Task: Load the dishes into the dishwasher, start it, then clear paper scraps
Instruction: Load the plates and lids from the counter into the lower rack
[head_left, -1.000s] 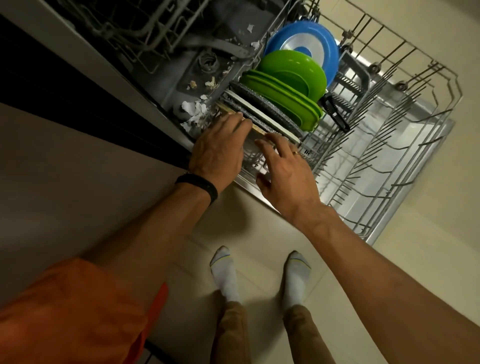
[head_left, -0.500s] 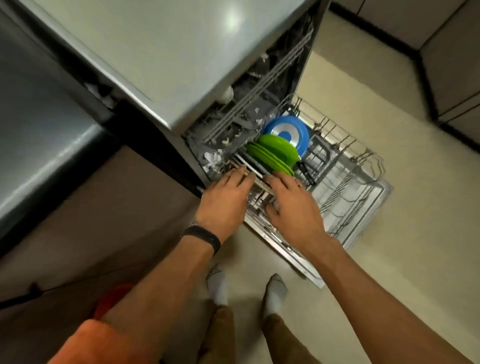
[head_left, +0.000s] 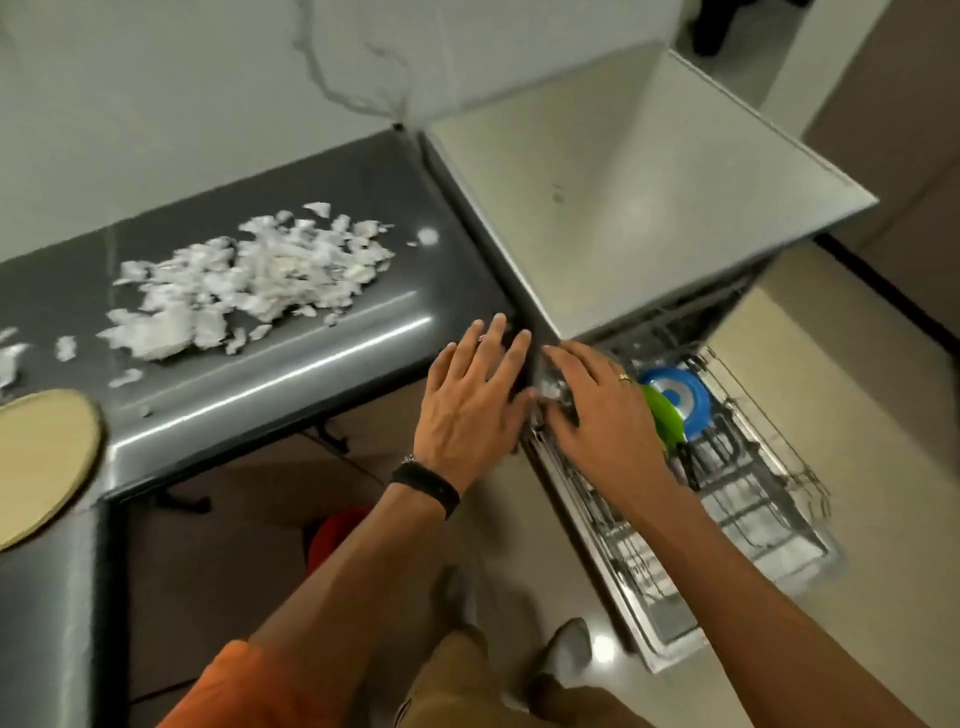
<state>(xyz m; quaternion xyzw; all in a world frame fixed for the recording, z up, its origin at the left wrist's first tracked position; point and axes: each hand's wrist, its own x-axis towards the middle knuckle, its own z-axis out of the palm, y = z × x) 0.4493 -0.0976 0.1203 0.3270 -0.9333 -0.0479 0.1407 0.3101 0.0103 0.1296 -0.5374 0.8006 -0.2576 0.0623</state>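
- Both grips are up off the plates: left grip (head_left: 467, 410) and right grip (head_left: 597, 415) hover flat, fingers spread, holding nothing.
- One round blue plate (head_left: 675, 397) stands in the pulled-out wire rack (head_left: 769, 519), touching the green plates (head_left: 662, 418).
- Torn white scraps (head_left: 249, 280) lie in one loose pile on the glossy grey surface (head_left: 311, 374), back from its edge.

One wide-angle camera sits on the person's head and looks forward and steeply down. It faces the seam where the dark counter (head_left: 322, 338) meets the dishwasher top (head_left: 623, 208). The left hand (head_left: 470, 410) and right hand (head_left: 602, 415) lie near the middle, close to the lens, with the forearms running in from the bottom edge. The paper scraps (head_left: 249, 280) fall to the left, the pulled-out rack (head_left: 769, 499) to the right, the wall (head_left: 156, 104) along the top and the feet (head_left: 571, 647) near the bottom.
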